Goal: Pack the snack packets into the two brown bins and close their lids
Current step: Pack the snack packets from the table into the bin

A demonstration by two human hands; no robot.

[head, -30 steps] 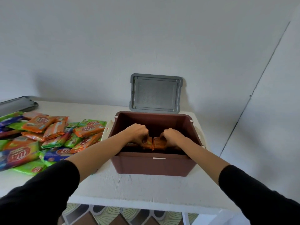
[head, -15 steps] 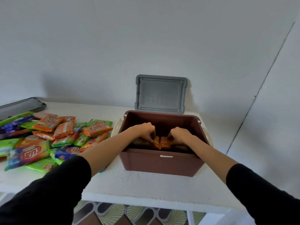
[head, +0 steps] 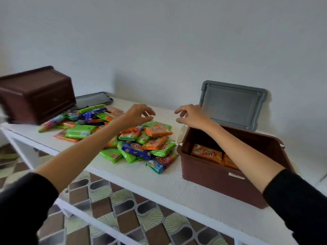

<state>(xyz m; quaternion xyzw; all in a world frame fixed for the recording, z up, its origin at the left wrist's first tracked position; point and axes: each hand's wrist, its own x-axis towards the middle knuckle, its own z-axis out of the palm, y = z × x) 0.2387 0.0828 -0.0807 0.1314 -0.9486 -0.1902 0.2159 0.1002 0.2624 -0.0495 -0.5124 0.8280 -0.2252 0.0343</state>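
A brown bin [head: 217, 181] stands on the white table at the right, its grey lid [head: 233, 105] raised against the wall. Orange packets [head: 206, 153] lie inside it. A heap of orange, green and blue snack packets [head: 141, 144] covers the table's middle. My left hand [head: 138, 114] hovers above the heap with loosely curled fingers and holds nothing. My right hand [head: 192, 114] hangs above the bin's left rim, fingers relaxed and empty. A second brown bin [head: 37, 94] sits at the far left, blurred, with a dark lid [head: 93, 99] lying behind it.
The white table [head: 159, 179] has a lower rail beneath it and a patterned brown tile floor [head: 123, 209] below. A plain wall stands close behind the bins. Bare tabletop shows in front of the heap and of the right bin.
Both hands have come up out of the right bin and let go of the orange packets. The view has swung left, bringing the second bin into sight.
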